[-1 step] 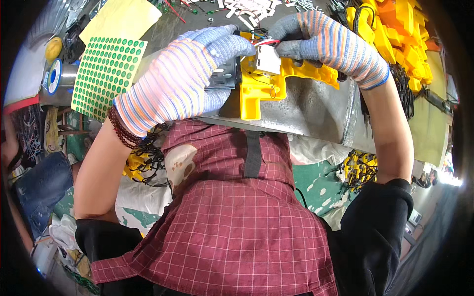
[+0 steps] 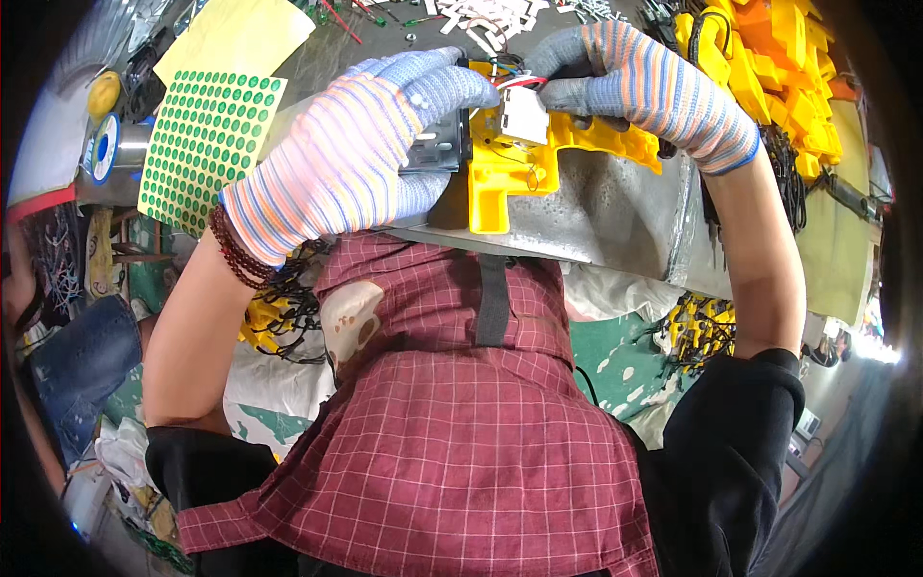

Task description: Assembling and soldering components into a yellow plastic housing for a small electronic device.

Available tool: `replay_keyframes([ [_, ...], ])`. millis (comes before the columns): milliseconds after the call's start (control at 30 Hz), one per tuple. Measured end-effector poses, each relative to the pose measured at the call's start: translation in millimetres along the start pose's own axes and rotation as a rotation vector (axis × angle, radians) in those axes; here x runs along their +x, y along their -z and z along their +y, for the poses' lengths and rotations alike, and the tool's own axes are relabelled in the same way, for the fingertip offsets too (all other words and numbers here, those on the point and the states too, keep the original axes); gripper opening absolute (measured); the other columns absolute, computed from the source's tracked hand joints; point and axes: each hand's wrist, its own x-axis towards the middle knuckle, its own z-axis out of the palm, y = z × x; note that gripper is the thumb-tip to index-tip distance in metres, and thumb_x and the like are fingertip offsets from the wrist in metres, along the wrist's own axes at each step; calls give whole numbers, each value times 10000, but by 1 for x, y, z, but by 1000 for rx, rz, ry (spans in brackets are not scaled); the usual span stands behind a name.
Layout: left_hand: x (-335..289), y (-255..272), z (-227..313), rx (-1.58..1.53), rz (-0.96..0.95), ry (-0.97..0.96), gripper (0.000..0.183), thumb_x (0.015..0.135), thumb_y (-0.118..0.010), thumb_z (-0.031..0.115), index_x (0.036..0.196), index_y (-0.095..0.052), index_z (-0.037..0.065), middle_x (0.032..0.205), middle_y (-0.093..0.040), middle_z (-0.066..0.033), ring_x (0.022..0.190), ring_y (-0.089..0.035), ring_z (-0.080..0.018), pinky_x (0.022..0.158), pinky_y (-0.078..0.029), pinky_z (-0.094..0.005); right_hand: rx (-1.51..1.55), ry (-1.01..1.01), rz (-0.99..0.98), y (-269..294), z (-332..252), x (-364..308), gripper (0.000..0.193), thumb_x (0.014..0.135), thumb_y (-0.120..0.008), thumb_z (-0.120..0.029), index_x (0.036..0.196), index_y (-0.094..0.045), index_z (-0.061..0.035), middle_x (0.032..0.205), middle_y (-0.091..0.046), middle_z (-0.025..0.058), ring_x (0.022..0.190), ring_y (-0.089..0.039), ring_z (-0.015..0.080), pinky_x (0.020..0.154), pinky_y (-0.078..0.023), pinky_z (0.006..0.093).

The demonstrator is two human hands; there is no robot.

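Observation:
My left hand (image 2: 351, 144), in a striped knit glove, is wrapped around a dark, box-like part (image 2: 440, 149) joined to a yellow plastic housing (image 2: 488, 204). Its thumb and fingers grip the part from both sides, near the table's front edge. A small white block (image 2: 524, 117) sits on the housing, with thin red, white and blue wires (image 2: 524, 81) at its far end. My right hand (image 2: 654, 101), gloved alike with grey fingertips, is closed at the block's right side, by the wires. Its fingertips partly hide what they pinch. The housing's yellow arm (image 2: 615, 144) extends right beneath that hand.
A sheet of round green stickers (image 2: 207, 144) lies left, near a solder spool (image 2: 106, 149). White pieces (image 2: 490, 19) are scattered at the back. Yellow housings (image 2: 784, 77) and black cables (image 2: 788, 178) pile up at the right. The metal table's edge (image 2: 596, 252) runs before me.

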Motion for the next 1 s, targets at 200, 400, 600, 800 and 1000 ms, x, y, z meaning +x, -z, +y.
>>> replay_keyframes([
  [200,3,5,3,-119,10,15,588,701,-729,93,1263,-557,120,1347,-539,-181,1253,-525,-356,1064,-420,-399,51,-43,-8,3,6,2,266,880,-709,-222,1044,-698,-13,839,-684,5,740,-599,65,665,-482,237],
  [400,5,2,-3,-212,3,37,592,688,-732,94,1251,-553,107,1294,-578,-171,1160,-587,-352,1007,-465,-400,131,-79,-75,11,13,7,287,882,-709,-222,1066,-692,-3,846,-687,14,746,-602,69,681,-486,239],
  [600,3,-1,-8,-150,97,-55,583,680,-732,90,1237,-561,105,1250,-606,-160,1110,-609,-358,965,-491,-395,350,-255,-70,9,-6,5,195,899,-704,-107,1070,-711,-12,788,-666,-2,666,-577,54,594,-449,200],
  [800,6,1,-6,-302,-4,28,584,684,-718,57,1246,-564,97,1272,-602,-153,1127,-607,-347,984,-483,-398,253,-363,-106,12,-16,6,205,897,-706,-99,1078,-715,-4,851,-694,18,718,-601,64,634,-472,213],
  [1000,4,8,1,-153,-63,22,627,688,-705,48,1294,-606,172,1371,-516,-213,1217,-553,-374,1030,-460,-401,-73,-16,8,5,5,3,267,889,-695,-162,1085,-685,19,913,-718,56,823,-641,100,772,-517,258],
])
